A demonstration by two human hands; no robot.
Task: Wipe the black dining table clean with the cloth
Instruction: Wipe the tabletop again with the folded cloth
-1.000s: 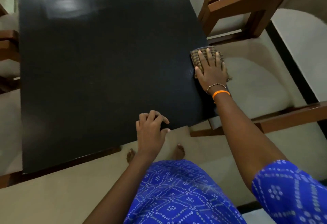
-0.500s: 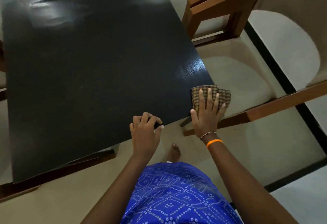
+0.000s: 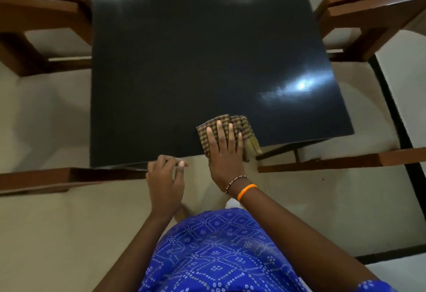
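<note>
The black dining table (image 3: pixel 184 65) fills the middle of the head view, glossy with light glare on its right side. A folded brown checked cloth (image 3: pixel 244 128) lies at the table's near edge, partly hanging over it. My right hand (image 3: pixel 224 151) presses flat on the cloth with straight fingers. My left hand (image 3: pixel 164 181) rests at the near edge just to the left, its fingers curled over the rim and its thumb on top.
Brown wooden chairs stand at the far left (image 3: pixel 43 15) and far right (image 3: pixel 368 15) of the table. Wooden rails (image 3: pixel 341 161) run along the near sides, another at the left (image 3: pixel 46 180). The floor (image 3: pixel 57 234) is beige with a black strip at the right.
My right hand has slid the cloth from the table's right edge to its near edge, toward the middle. My view has swung round to face the table's short end. The left hand stays at the edge.
</note>
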